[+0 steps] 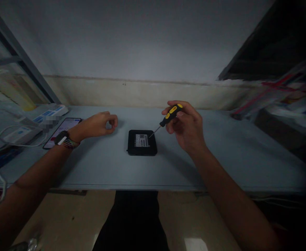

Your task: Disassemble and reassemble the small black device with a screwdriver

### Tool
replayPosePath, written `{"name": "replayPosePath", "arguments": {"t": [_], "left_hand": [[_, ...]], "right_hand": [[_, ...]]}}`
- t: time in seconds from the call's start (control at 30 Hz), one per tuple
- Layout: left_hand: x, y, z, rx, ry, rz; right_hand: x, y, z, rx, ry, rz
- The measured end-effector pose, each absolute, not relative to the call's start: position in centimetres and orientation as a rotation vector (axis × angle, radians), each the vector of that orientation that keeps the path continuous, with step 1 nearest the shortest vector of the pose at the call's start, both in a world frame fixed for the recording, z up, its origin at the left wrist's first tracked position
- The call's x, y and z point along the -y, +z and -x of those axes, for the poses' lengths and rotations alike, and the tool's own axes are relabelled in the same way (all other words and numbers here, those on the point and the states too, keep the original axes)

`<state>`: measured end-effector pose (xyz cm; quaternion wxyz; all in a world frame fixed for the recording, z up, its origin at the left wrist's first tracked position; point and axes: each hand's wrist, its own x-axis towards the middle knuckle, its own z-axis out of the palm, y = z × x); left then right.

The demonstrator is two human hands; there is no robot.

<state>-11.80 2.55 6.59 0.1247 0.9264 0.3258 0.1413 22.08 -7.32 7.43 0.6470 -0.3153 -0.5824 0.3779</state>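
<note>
A flat black square box (142, 151) with a white printed label lies on the grey-blue table (95, 170). My right hand (185, 125) holds a black and yellow screwdriver (172, 114) to the right of the box. Its thin shaft slants down left, with the tip over the label's right side; whether it touches cannot be made out. To the left of the box, my left hand (99, 124) is closed, its thumb and forefinger curled together. Anything small in that pinch is too small to tell.
A phone (66, 127) lies beneath my left wrist. Beyond it are a white power strip (52, 113) and white cables (5, 129). A wall (142, 94) runs along the table's back edge. Red-trimmed clear plastic (257, 97) stands at the right.
</note>
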Motion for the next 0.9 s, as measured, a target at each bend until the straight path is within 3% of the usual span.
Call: {"name": "replayPosePath", "arguments": {"t": [0.9], "left_hand": [[-3.0, 4.0, 12.9, -1.015, 0.399, -2.902]], "right_hand": [[7.4, 7.7, -21.9, 1.290, 0.922, 0.725]]}}
